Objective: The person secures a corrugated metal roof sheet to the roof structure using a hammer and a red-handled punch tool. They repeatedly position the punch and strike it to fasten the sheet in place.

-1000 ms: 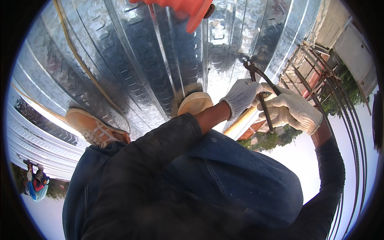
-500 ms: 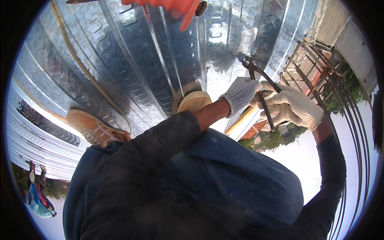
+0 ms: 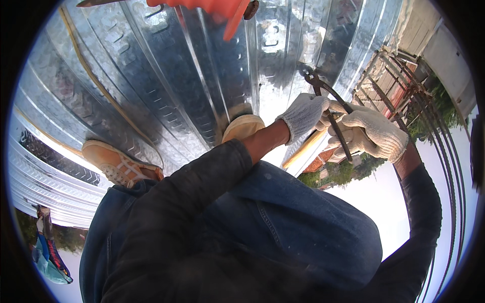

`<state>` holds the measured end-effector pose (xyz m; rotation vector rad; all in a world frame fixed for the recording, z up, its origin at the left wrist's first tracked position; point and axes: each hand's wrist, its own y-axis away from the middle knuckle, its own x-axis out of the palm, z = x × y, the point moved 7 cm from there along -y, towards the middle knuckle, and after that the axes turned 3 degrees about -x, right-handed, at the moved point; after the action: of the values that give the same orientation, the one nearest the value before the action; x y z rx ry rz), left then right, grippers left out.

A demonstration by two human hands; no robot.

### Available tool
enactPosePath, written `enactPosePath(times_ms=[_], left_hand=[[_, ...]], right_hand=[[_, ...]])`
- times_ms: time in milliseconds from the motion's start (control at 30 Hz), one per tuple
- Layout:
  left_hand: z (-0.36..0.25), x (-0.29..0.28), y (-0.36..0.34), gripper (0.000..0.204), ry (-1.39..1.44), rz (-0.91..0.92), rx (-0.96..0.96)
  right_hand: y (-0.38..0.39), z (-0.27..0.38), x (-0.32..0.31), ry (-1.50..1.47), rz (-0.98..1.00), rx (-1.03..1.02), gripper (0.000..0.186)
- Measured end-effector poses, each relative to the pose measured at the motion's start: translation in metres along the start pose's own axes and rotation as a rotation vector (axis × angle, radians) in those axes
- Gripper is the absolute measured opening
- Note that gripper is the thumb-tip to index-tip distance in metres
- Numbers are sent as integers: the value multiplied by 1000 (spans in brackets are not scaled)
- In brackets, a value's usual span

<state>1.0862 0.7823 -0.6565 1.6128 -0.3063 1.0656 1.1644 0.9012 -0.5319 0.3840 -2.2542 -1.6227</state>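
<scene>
Pliers (image 3: 340, 134) held before ribbed metal sheeting (image 3: 187, 96)

Nearest the viewer, a dark left sleeve (image 3: 187, 187) rises from the lower edge toward the centre, while a dark right sleeve (image 3: 422, 207) enters at the lower right. Between them, blue jeans (image 3: 298, 212) fill the lower middle, one leg bent across the frame. Beyond lie two tan shoes (image 3: 118, 161), one left of centre, the other near the middle, both against the sheeting.

Right of centre, the left hand (image 3: 304, 118), in a pale knit glove, is closed around the dark pliers; their head points toward the upper left and one handle extends below the fist. The right hand (image 3: 374, 131), similarly gloved, has curled fingers just beside it. The other handle runs up to this glove, but whether the fingers grip it cannot be told, as the glove hides the contact.

The silvery sheeting spans the upper left and centre. A yellowish cord (image 3: 96, 81) crosses it at the upper left, and a red-orange ribbed object (image 3: 212, 7) is cut off by the top edge. Farther off, thin dark rods (image 3: 423, 96) stand at the right, before a pale wall (image 3: 447, 60) at the upper right. Another person (image 3: 48, 252) appears small at the lower left.
</scene>
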Motion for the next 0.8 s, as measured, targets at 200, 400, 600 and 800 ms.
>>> enactPosePath(times_ms=[200,400,600,800], left_hand=[[-7,2,5,43,5,1,-3],[-5,-2,0,64,-271,-90,75],[-1,33,13,115,-139,-158,-83],[-18,55,12,77,365,-70,-242]], right_hand=[[-1,-7,-6,-21,-63,-23,50],[-1,-3,5,-27,-28,-34,45],[-2,2,-6,234,76,-225,40],[-7,5,-8,543,106,-381,32]])
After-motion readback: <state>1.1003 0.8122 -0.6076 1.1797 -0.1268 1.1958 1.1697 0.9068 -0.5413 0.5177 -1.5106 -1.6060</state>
